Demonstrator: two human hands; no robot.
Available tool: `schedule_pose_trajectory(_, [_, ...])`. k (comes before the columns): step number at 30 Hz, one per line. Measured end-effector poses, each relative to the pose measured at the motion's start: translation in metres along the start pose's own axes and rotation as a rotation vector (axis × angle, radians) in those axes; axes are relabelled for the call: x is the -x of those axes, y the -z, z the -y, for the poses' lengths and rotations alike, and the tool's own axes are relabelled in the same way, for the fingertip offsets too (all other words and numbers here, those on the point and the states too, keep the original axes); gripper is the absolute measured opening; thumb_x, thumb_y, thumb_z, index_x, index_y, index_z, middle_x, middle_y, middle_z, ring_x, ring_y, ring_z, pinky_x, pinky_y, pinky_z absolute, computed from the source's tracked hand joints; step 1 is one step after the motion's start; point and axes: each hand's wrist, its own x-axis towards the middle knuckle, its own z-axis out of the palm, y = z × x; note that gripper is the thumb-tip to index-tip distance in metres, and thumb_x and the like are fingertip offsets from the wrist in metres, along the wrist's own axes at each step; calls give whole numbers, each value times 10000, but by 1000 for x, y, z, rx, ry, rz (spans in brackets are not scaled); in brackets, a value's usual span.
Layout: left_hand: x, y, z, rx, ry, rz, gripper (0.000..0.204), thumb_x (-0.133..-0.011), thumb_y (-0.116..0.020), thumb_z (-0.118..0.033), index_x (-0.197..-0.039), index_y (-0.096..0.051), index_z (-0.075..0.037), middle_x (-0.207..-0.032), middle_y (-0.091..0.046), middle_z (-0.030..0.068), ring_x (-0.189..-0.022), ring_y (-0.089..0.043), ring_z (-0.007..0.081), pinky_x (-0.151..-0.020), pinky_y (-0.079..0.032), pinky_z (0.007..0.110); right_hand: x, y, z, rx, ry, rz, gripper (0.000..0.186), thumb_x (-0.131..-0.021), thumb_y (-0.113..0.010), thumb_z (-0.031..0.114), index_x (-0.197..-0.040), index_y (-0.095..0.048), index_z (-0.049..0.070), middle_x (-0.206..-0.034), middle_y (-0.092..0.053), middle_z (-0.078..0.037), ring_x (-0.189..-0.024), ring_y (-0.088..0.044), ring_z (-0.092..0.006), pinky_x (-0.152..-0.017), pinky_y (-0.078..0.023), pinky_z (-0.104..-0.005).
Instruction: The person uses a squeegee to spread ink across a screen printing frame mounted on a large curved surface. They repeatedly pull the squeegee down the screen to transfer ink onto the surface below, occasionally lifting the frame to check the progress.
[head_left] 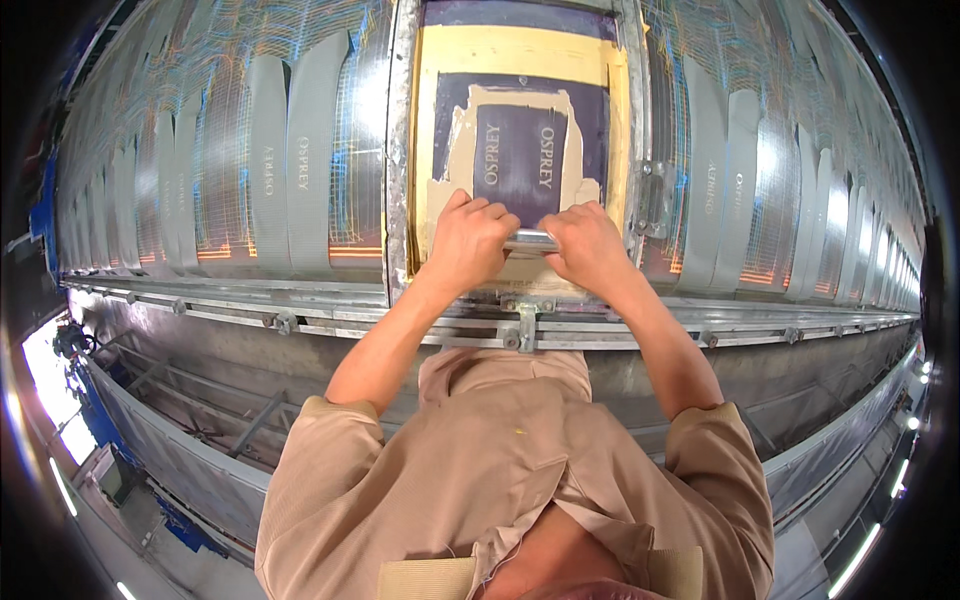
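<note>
While both hands are closed on a smooth silver metal bar [531, 240], it sits crosswise near the lower end of a dark purple screen panel [517, 200], body side. Left hand [468, 240] has the bar's left end, right hand [592, 248] the right end. Grip on each side: fingers curled tight, not spread; short length of bar exposed between the fists. Undersides of the fingers hidden. Can't tell if the bar's lower edge touches the screen.

Closest thing to a container is a scuffed grey metal rectangular frame [400, 140], shallow, with raised sides. Inside it: the purple panel with two lines of pale lettering, an uneven tan coating [463, 150] along its top and both sides, and a yellow border strip [500, 54] further out.

Frame lies over a long table [225, 185] marked with fine blue and orange grid lines. Flat grey tapered strips [310, 170] lie in rows on it, left and right of the frame, several with pale lettering. Metal hinge-like bracket [652, 200] on the frame's right side. Silver metal rail [660, 333] runs along the table's near edge, just in front of a tan short-sleeved shirt [470, 440].
</note>
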Motion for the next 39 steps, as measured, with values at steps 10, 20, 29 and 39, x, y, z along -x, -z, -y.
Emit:
schedule_pose_trajectory(10, [-168,26,91,-149,6,11,281,-686,-874,-283,-751,-696,-75,-693,-680,107,-697,-657,339,-733,-471,438,-159,63,-97,40,-178,127,197,-774,-768,189,-931,-720,80,-901,-739,-180,-886,-711,-383,-802,-572,-483])
schedule_pose_trajectory(20, [-86,1,57,-76,-9,-45,196,-658,-844,-143,-798,-710,-108,-741,-691,93,-725,-670,307,-746,-450,441,-88,23,-59,81,-55,43,181,-724,-770,145,-870,-677,93,-837,-719,-144,-821,-700,-367,-767,-561,-468])
schedule_pose_trajectory(29, [-22,7,9,-40,17,-35,138,-651,-751,-71,-771,-703,-117,-755,-678,60,-763,-666,263,-741,-426,415,-25,6,-18,7,-22,32,245,-689,-799,168,-865,-652,84,-814,-696,-124,-821,-689,-330,-720,-512,-454])
schedule_pose_trajectory(39, [-170,19,98,-156,16,8,170,-674,-837,-222,-766,-729,-130,-705,-703,93,-693,-683,302,-782,-495,416,-162,62,-98,-12,-214,123,204,-765,-781,175,-924,-719,65,-885,-735,-194,-874,-712,-384,-794,-570,-479])
